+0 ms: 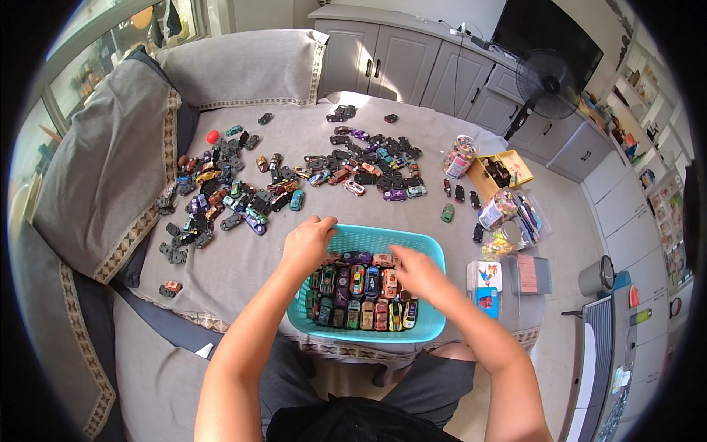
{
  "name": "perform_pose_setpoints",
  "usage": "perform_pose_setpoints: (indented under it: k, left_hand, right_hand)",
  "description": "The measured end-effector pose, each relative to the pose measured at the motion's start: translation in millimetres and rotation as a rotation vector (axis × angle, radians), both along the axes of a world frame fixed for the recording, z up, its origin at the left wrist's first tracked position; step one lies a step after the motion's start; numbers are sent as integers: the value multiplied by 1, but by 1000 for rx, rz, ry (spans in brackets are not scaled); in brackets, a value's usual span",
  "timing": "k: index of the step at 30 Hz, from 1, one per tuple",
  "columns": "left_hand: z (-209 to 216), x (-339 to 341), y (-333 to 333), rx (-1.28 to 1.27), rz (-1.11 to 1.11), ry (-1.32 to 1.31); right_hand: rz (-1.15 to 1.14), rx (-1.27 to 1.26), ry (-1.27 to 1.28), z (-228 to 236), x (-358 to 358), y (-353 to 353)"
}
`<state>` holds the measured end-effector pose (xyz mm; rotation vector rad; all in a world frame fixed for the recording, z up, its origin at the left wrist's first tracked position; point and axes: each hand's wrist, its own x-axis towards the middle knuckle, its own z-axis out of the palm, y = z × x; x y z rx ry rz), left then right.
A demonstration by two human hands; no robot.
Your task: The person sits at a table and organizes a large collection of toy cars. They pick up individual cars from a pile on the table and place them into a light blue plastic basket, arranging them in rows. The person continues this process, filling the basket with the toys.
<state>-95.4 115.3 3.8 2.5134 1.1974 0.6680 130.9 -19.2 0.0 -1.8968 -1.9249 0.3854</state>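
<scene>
Toy cars stand packed in the turquoise basket on the cloth-covered surface. The left hand is at its far-left rim; the blurred right hand hides some cars. Whether either hand's fingers grip anything, I cannot tell.

Place: home living room | draped sofa | grey cabinets | black television | fan
</scene>
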Motion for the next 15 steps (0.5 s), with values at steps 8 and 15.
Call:
perform_pose_setpoints:
  k: [8, 15]
  left_hand:
    - [0, -3, 0, -19, 28, 27]
    - [0, 0, 0, -25, 21, 32]
  right_hand:
    - [-130, -67, 159, 80, 22, 10]
    - [166, -100, -170, 44, 26, 2]
